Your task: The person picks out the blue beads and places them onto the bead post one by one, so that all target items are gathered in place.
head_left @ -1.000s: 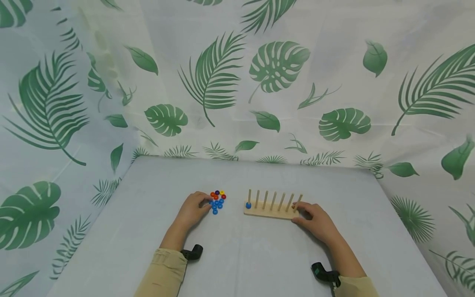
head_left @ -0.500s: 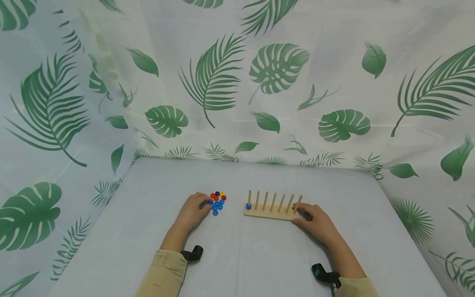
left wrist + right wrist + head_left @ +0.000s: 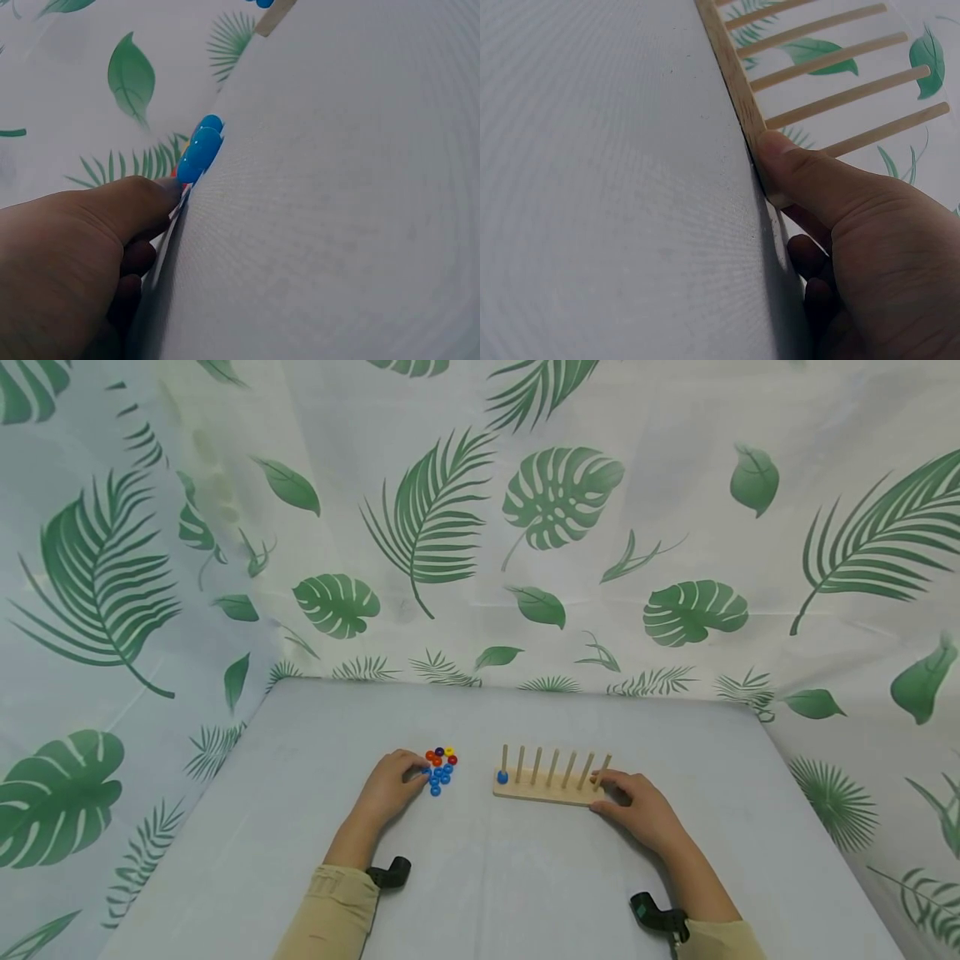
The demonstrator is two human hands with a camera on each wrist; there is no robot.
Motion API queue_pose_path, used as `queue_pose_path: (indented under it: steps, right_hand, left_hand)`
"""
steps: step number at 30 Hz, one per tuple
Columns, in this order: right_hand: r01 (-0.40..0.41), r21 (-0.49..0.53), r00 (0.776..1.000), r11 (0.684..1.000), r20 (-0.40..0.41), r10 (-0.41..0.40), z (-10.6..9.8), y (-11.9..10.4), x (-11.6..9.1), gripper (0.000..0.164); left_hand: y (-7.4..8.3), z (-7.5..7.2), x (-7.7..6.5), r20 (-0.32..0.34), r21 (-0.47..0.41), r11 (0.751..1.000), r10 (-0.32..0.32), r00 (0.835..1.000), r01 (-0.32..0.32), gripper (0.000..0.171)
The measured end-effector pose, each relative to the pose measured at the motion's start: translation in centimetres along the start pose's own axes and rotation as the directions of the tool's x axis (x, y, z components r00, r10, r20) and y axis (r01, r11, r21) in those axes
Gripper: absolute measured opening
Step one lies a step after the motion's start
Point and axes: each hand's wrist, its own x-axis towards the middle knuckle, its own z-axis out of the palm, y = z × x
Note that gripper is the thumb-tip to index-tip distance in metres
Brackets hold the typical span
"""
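My left hand (image 3: 388, 782) is at the left side of a small group of ring beads, thumb and forefinger pinching a blue bead (image 3: 427, 771) at the group's edge. More blue beads (image 3: 201, 152) lie just past the thumb tip in the left wrist view. At the right end of a wooden peg board (image 3: 546, 787), my right hand (image 3: 636, 802) grips the base, thumb on the near edge and fingers behind the end peg (image 3: 889, 129). Several upright pegs stand in a row on the board. One blue bead (image 3: 502, 777) sits at the foot of the leftmost peg.
Behind the blue beads lie orange (image 3: 437, 762), purple (image 3: 439, 752), yellow (image 3: 449, 751) and red (image 3: 452, 760) ones. A white cloth (image 3: 480, 877) covers the table. Leaf-printed curtains (image 3: 480, 527) rise at the back and sides.
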Motion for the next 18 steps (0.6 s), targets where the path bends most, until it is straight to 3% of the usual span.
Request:
queue_pose_path:
  steps: [18]
  right_hand:
    - [0.002, -0.001, 1.000, 1.000, -0.002, -0.002, -0.01, 0.13, 0.01, 0.054]
  left_hand:
    - [0.07, -0.05, -0.07, 0.001, -0.010, 1.000, -0.012, 1.000, 0.012, 0.024]
